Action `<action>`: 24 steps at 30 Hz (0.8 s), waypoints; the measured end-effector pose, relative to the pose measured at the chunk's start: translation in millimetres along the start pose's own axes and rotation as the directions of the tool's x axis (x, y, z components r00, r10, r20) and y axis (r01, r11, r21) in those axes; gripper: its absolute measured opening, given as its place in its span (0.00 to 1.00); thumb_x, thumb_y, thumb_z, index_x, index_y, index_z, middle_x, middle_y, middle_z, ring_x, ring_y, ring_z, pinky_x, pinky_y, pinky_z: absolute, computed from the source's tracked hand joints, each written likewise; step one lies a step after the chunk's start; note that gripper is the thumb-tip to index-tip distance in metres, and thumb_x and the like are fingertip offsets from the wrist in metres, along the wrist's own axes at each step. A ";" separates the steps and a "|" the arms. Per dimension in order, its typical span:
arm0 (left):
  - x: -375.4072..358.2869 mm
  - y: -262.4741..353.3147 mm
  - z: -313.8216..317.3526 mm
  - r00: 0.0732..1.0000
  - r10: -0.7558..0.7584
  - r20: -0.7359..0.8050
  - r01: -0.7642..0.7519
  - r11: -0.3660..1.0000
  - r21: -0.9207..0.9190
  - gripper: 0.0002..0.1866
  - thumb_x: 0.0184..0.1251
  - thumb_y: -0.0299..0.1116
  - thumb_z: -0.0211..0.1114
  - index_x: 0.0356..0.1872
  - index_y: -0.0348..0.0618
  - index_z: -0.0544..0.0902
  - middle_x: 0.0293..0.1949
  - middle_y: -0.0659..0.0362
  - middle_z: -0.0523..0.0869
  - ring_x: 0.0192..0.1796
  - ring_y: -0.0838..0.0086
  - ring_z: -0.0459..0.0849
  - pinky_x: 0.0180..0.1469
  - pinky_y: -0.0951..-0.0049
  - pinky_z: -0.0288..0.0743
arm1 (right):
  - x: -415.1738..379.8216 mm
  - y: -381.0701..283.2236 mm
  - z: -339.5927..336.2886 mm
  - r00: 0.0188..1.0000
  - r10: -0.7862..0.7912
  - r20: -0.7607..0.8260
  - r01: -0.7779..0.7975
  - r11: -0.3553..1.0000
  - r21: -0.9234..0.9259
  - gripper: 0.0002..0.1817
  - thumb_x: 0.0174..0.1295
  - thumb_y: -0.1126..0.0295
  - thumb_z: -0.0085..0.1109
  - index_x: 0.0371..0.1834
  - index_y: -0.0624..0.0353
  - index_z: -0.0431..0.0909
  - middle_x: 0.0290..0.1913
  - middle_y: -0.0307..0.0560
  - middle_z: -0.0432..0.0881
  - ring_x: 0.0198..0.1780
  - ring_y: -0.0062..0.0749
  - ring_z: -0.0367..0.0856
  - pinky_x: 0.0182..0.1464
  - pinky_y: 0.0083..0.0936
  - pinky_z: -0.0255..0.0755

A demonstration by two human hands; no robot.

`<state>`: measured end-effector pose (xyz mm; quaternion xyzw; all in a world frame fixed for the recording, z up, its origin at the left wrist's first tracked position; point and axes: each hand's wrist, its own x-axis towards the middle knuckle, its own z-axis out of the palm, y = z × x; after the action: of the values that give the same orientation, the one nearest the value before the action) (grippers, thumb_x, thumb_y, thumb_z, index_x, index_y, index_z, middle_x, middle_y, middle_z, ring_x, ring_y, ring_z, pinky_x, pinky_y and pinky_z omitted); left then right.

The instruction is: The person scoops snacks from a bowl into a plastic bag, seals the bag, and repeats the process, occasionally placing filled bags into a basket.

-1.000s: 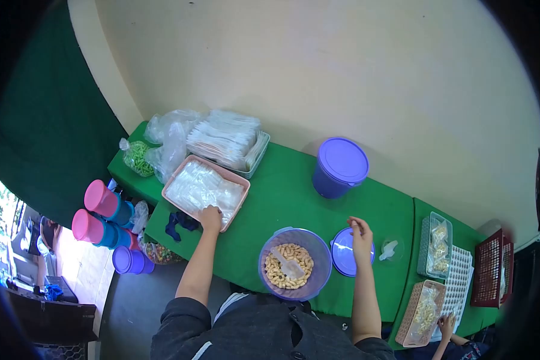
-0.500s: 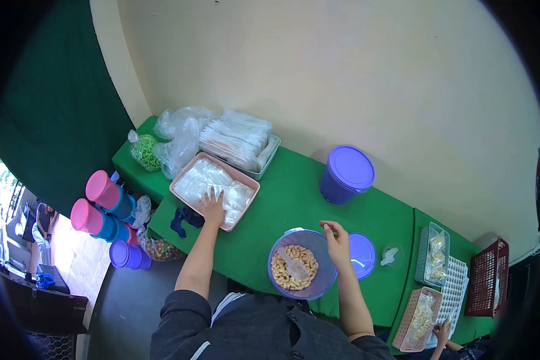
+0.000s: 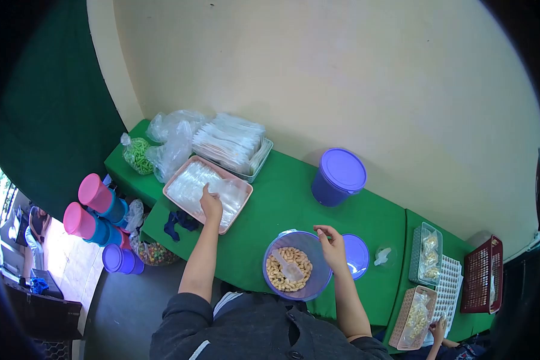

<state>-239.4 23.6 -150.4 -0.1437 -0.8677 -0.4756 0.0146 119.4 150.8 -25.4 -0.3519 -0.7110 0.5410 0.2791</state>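
Note:
My left hand (image 3: 212, 206) is over the pink tray (image 3: 224, 230) of flat clear plastic bags, its fingers closed at the edge of a plastic bag (image 3: 233, 191) on top. My right hand (image 3: 335, 251) hovers at the right rim of a purple bucket (image 3: 323, 273), thumb and fingertips pinched together; whatever they hold, if anything, is too small to make out. Inside the bucket lie pale tan, stubby snack pieces (image 3: 277, 277) with a clear plastic scoop (image 3: 291, 269) resting on them. A purple lid (image 3: 356, 257) lies on the table just right of that hand.
Behind the tray stand a basket of stacked white packets (image 3: 231, 141) and a bag of green snacks (image 3: 138, 156). A lidded purple bucket (image 3: 338, 177) sits near the wall. At right are baskets (image 3: 426, 255), a white perforated tray (image 3: 448, 288) and another person's hand (image 3: 439, 329).
My left hand has gone from spread flat on the bags to closed fingers, and the top bag has shifted. My right hand stays by the bucket. The whole view has shifted slightly.

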 end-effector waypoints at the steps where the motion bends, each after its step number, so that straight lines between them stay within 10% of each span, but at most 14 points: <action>1: -1.0 13.0 -4.5 0.997 0.041 0.060 -0.030 0.983 -0.182 0.25 0.53 0.16 0.64 0.55 0.38 0.77 0.37 0.45 0.85 0.41 0.55 0.86 0.47 0.63 0.77 | -0.4 -0.6 0.9 1.000 0.001 -0.006 -0.001 1.000 0.002 0.11 0.68 0.68 0.54 0.47 0.62 0.81 0.43 0.40 0.83 0.43 0.21 0.77 0.45 0.21 0.71; 6: -67.4 115.8 -36.6 0.940 0.203 0.275 0.026 0.759 -0.650 0.12 0.53 0.21 0.72 0.39 0.33 0.82 0.30 0.57 0.87 0.33 0.79 0.84 0.38 0.80 0.75 | -1.4 -3.5 16.9 0.991 -0.123 0.054 0.119 0.990 0.072 0.13 0.68 0.67 0.54 0.50 0.61 0.79 0.44 0.45 0.84 0.45 0.26 0.80 0.48 0.24 0.72; 14: -163.6 168.8 -76.7 0.791 0.369 0.489 0.013 0.788 -0.616 0.11 0.46 0.23 0.77 0.28 0.37 0.80 0.27 0.63 0.83 0.32 0.83 0.80 0.38 0.81 0.74 | -37.9 -83.2 37.1 0.902 -0.423 0.084 0.430 0.896 -0.112 0.24 0.56 0.77 0.65 0.57 0.63 0.73 0.46 0.49 0.79 0.48 0.31 0.79 0.50 0.28 0.74; 20: -187.8 173.0 -81.4 0.711 0.437 0.550 0.028 0.765 -0.644 0.18 0.39 0.24 0.79 0.33 0.39 0.80 0.29 0.61 0.82 0.33 0.80 0.80 0.38 0.79 0.75 | -47.6 -58.5 30.8 0.958 -0.286 -0.017 0.285 0.950 0.129 0.12 0.58 0.79 0.62 0.45 0.67 0.81 0.43 0.54 0.83 0.42 0.36 0.85 0.44 0.26 0.78; 24: -192.8 187.3 -94.6 0.559 0.786 0.266 -0.647 0.613 -0.453 0.27 0.44 0.32 0.78 0.48 0.46 0.77 0.42 0.59 0.81 0.47 0.71 0.80 0.60 0.60 0.67 | -51.6 -49.3 21.1 0.977 -0.205 -0.067 0.209 0.975 0.070 0.12 0.58 0.80 0.60 0.46 0.68 0.81 0.42 0.54 0.85 0.41 0.35 0.86 0.43 0.25 0.78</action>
<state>-15.9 -5.4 23.9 -0.5919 -0.6255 -0.5083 -0.0091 124.0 89.1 16.0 -0.2808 -0.7140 0.5252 0.3682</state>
